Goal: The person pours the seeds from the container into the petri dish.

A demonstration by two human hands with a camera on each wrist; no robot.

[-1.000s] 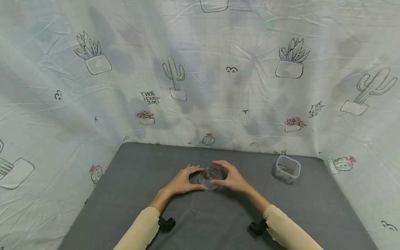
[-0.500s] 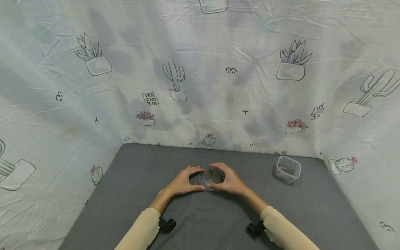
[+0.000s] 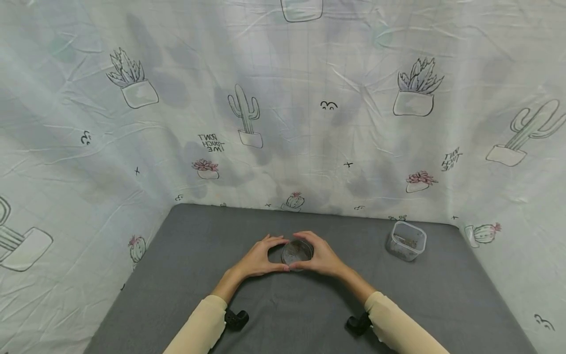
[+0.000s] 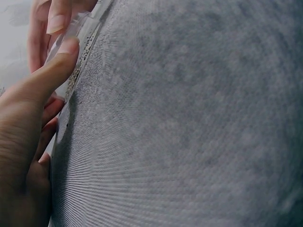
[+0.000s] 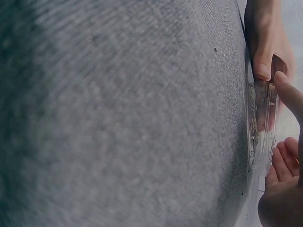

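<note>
A clear round petri dish [image 3: 287, 258] with dark grains in it lies on the grey cloth between both hands. My left hand [image 3: 258, 257] grips its left side between thumb and fingers. On the right, my right hand [image 3: 326, 257] pinches the clear lid [image 3: 298, 250], which now sits over the dish. Seen from the side in the right wrist view, the grains [image 5: 254, 125] lie along the bottom of the dish. The left wrist view shows my left thumb on the rim, with more grains [image 4: 80, 71] behind the clear wall. Whether the lid is fully seated, I cannot tell.
A clear square plastic tub [image 3: 406, 242] stands open at the back right, with brownish contents at its bottom. Grey cloth [image 3: 212, 236] covers the table. Behind and at both sides hangs a white curtain [image 3: 292, 113] printed with potted cacti.
My right hand has shifted slightly left with the lid, which was tilted and off to the right and now lies over the dish. My left hand has stayed in place.
</note>
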